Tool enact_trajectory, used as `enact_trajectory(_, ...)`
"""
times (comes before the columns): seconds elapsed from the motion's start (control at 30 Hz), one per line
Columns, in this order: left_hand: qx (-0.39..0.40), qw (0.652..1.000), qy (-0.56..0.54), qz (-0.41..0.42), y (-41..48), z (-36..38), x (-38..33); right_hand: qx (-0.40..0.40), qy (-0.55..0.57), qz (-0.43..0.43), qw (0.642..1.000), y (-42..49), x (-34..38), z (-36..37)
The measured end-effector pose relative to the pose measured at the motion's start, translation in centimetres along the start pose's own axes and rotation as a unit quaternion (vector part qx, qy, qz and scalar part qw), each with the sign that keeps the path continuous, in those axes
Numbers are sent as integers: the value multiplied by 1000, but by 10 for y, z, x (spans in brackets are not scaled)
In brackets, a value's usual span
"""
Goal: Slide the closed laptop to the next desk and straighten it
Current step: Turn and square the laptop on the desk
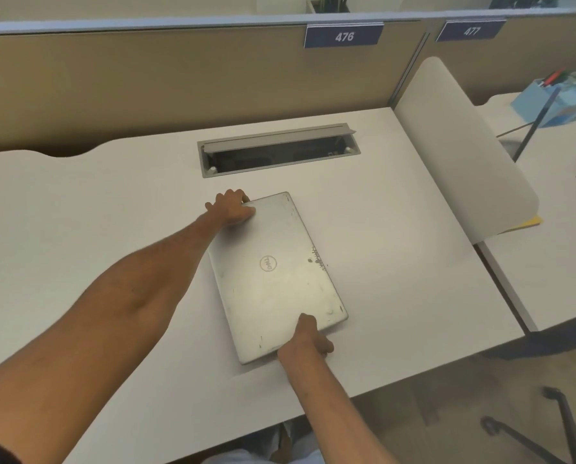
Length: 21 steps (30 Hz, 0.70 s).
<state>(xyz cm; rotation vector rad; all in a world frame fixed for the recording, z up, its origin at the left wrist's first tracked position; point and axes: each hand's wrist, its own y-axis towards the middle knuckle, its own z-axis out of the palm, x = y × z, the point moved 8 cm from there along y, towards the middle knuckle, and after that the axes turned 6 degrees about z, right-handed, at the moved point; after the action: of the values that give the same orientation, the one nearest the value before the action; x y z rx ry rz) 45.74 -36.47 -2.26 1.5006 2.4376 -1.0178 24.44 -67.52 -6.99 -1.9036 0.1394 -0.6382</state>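
Silver laptop (276,276), hands seemingly gripping opposite corners

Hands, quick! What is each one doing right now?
Left hand: closed on the far left corner of the closed, scuffed silver laptop.
Right hand: closed on the laptop's near edge, thumb on top.

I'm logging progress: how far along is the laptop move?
Done: the laptop is closed. In hand: the left hand grips its far corner and the right hand its near edge, but it lies skewed on desk 476. Left: sliding it to desk 477 and squaring it.
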Motion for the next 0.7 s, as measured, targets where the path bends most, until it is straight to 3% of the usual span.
enact_trajectory(0.27,-34,990,-111,-76,-32,-14,73,7,-37,-28,999,15,59,11)
enact_trajectory(0.47,-79,963,-231,-112,-69,5,112,32,-138,-83,986,24,113,30)
enact_trajectory(0.7,-133,933,-299,-147,-109,34,128,62,-246,-127,959,37,162,56)
